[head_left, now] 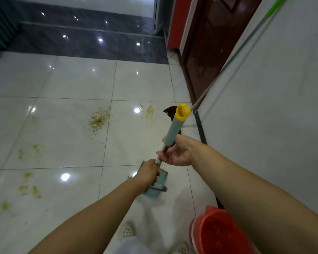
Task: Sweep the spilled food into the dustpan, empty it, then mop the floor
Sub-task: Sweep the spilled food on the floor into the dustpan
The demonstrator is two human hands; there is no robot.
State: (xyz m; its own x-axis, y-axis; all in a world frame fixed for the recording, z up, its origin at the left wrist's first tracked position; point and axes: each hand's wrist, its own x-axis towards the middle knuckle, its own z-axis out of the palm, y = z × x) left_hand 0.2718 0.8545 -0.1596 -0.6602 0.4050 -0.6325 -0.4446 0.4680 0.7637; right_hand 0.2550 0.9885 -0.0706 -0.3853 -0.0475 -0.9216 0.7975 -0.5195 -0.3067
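Here, two hands (149, 171) (176, 153), one mop (173, 132), one bucket (218, 231).

1. We are taking the mop handle (173, 131) as our landmark; our right hand (176, 153) is lying just below its grip, and our left hand (149, 174) is gripping the shaft lower still.
2. The mop head (157, 187) is resting on the floor (62, 85) beneath the left hand.
3. Food smears (98, 119) are lying left of the handle.
4. A bucket (220, 233) is standing below and right of it.
5. A second pole (237, 57) is leaning on the wall (273, 107), right of the handle.
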